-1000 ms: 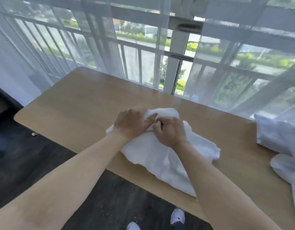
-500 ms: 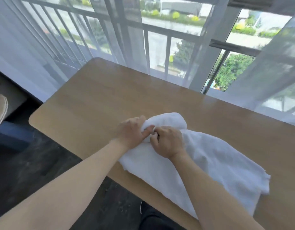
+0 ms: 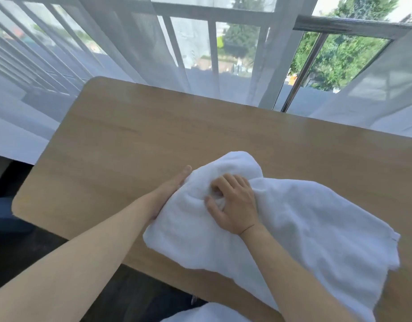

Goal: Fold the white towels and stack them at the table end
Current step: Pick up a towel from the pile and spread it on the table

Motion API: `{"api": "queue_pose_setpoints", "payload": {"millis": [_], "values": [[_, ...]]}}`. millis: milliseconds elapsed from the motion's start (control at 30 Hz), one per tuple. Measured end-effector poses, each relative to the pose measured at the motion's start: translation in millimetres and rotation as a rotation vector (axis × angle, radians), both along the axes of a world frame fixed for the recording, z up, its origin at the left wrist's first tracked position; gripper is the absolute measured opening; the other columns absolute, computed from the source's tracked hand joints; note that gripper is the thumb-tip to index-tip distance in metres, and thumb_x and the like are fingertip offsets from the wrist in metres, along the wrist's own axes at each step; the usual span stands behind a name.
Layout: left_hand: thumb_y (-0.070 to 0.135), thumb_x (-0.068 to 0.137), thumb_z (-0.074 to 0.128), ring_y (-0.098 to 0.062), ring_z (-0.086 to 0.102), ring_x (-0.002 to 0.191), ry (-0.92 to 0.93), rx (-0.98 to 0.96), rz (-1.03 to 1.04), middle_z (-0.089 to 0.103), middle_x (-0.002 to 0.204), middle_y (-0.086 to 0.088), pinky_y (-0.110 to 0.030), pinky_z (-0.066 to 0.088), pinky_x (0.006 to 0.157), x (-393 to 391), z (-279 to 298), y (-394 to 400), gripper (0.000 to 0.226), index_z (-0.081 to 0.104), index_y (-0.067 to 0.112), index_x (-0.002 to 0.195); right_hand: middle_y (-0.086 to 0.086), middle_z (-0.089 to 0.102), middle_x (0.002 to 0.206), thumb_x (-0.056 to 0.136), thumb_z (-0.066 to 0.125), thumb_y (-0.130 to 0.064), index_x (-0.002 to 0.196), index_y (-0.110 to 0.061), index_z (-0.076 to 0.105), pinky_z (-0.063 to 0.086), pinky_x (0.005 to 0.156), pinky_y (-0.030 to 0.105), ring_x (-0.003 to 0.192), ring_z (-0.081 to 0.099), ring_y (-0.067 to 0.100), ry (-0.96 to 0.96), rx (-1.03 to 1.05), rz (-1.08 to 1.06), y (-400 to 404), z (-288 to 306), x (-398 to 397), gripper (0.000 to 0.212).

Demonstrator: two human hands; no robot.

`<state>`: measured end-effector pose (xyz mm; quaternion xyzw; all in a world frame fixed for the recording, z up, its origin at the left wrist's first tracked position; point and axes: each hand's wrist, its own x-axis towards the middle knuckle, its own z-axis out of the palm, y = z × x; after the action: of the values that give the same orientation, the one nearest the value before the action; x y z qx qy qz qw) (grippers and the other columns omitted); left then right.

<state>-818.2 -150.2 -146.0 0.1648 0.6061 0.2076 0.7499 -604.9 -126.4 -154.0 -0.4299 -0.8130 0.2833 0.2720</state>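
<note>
A crumpled white towel (image 3: 305, 224) lies on the wooden table (image 3: 121, 145), spreading from the middle toward the near right edge. My right hand (image 3: 235, 205) rests on top of the towel with its fingers curled into a bunch of cloth. My left hand (image 3: 175, 184) is slid under the towel's left edge, mostly hidden by the cloth, only its outer side and a fingertip showing. More white cloth (image 3: 200, 314) shows at the bottom edge of the view.
The table's rounded left end (image 3: 21, 205) is bare wood. Sheer white curtains (image 3: 135, 43) hang behind the far edge, in front of a window and railing. Dark floor lies below the near edge at left.
My left hand has gone from the top of the towel to under its left edge. The right hand stays gripping on top. The view has shifted left and closer.
</note>
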Motion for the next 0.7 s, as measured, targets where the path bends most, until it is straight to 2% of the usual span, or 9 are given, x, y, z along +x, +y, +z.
{"api": "queue_pose_setpoints", "payload": {"millis": [33, 133, 267, 367, 467, 533, 633, 667, 700], "values": [[0.084, 0.079, 0.056, -0.022, 0.069, 0.114, -0.002, -0.004, -0.023, 0.071, 0.126, -0.002, -0.033, 0.059, 0.084, 2.2, -1.0, 4.4, 0.068, 0.072, 0.034, 0.121, -0.010, 0.053, 0.077, 0.085, 0.055, -0.044, 0.081, -0.017, 0.056, 0.040, 0.078, 0.033, 0.076, 0.048, 0.018, 0.003, -0.054, -0.041, -0.7, 1.0, -2.3, 0.027], [0.084, 0.073, 0.064, -0.025, 0.065, 0.121, -0.047, -0.016, -0.118, 0.067, 0.133, -0.003, -0.043, 0.050, 0.104, 5.3, -2.8, 18.0, 0.072, 0.067, 0.037, 0.128, -0.015, 0.054, 0.082, 0.087, 0.049, -0.048, 0.082, -0.024, 0.053, 0.035, 0.084, 0.029, 0.087, 0.045, 0.010, 0.030, -0.221, -0.202, -0.5, 7.2, -10.0, 0.024], [0.083, 0.077, 0.060, -0.027, 0.059, 0.128, -0.162, 0.019, -0.236, 0.064, 0.137, -0.008, -0.044, 0.040, 0.114, 3.5, -0.8, 24.4, 0.082, 0.065, 0.025, 0.134, -0.017, 0.052, 0.088, 0.091, 0.043, -0.052, 0.085, -0.030, 0.047, 0.035, 0.081, 0.023, 0.091, 0.046, 0.003, 0.037, -0.338, -0.309, 0.0, 23.0, -15.0, 0.023], [0.087, 0.075, 0.055, -0.021, 0.062, 0.125, -0.211, 0.032, -0.251, 0.066, 0.135, -0.004, -0.035, 0.052, 0.102, -1.7, 2.9, 21.0, 0.082, 0.068, 0.028, 0.130, -0.014, 0.051, 0.091, 0.097, 0.040, -0.051, 0.088, -0.027, 0.046, 0.034, 0.075, 0.029, 0.087, 0.047, 0.005, -0.091, -0.392, -0.382, 0.6, 47.0, -23.0, 0.026], [0.088, 0.076, 0.052, -0.020, 0.061, 0.126, -0.288, 0.048, -0.261, 0.065, 0.135, -0.005, -0.029, 0.056, 0.090, -6.8, 4.3, 18.1, 0.080, 0.068, 0.030, 0.129, -0.011, 0.050, 0.094, 0.098, 0.036, -0.057, 0.091, -0.023, 0.043, 0.040, 0.076, 0.035, 0.086, 0.053, 0.017, -0.188, -0.426, -0.502, -13.2, 67.2, -47.2, 0.035], [0.089, 0.075, 0.052, -0.025, 0.060, 0.128, -0.376, 0.072, -0.241, 0.064, 0.137, -0.010, -0.035, 0.054, 0.097, -12.2, 7.3, 18.9, 0.087, 0.066, 0.026, 0.133, -0.011, 0.049, 0.102, 0.096, 0.038, -0.063, 0.100, -0.024, 0.042, 0.042, 0.078, 0.035, 0.090, 0.054, 0.017, -0.164, -0.423, -0.580, -26.8, 76.9, -71.8, 0.039], [0.095, 0.062, 0.056, -0.032, 0.057, 0.130, -0.406, 0.096, -0.215, 0.061, 0.139, -0.016, -0.052, 0.039, 0.115, -24.5, 12.4, 18.5, 0.102, 0.064, 0.024, 0.135, -0.012, 0.048, 0.126, 0.095, 0.044, -0.065, 0.128, -0.025, 0.040, 0.042, 0.090, 0.032, 0.109, 0.053, 0.015, -0.066, -0.428, -0.654, -36.2, 82.4, -99.4, 0.052], [0.095, 0.059, 0.059, -0.032, 0.060, 0.127, -0.398, 0.097, -0.193, 0.063, 0.136, -0.015, -0.052, 0.042, 0.112, -31.6, 13.0, 18.8, 0.103, 0.065, 0.025, 0.133, -0.014, 0.046, 0.133, 0.094, 0.045, -0.065, 0.136, -0.028, 0.036, 0.039, 0.092, 0.030, 0.116, 0.050, 0.013, -0.043, -0.438, -0.672, -36.6, 82.3, -104.3, 0.056], [0.094, 0.057, 0.061, -0.030, 0.064, 0.121, -0.390, 0.103, -0.169, 0.067, 0.130, -0.014, -0.049, 0.051, 0.103, -41.2, 13.4, 19.8, 0.101, 0.067, 0.025, 0.131, -0.015, 0.044, 0.137, 0.095, 0.044, -0.064, 0.141, -0.031, 0.033, 0.036, 0.094, 0.028, 0.122, 0.047, 0.012, -0.037, -0.445, -0.682, -37.4, 80.6, -108.1, 0.059]]}}
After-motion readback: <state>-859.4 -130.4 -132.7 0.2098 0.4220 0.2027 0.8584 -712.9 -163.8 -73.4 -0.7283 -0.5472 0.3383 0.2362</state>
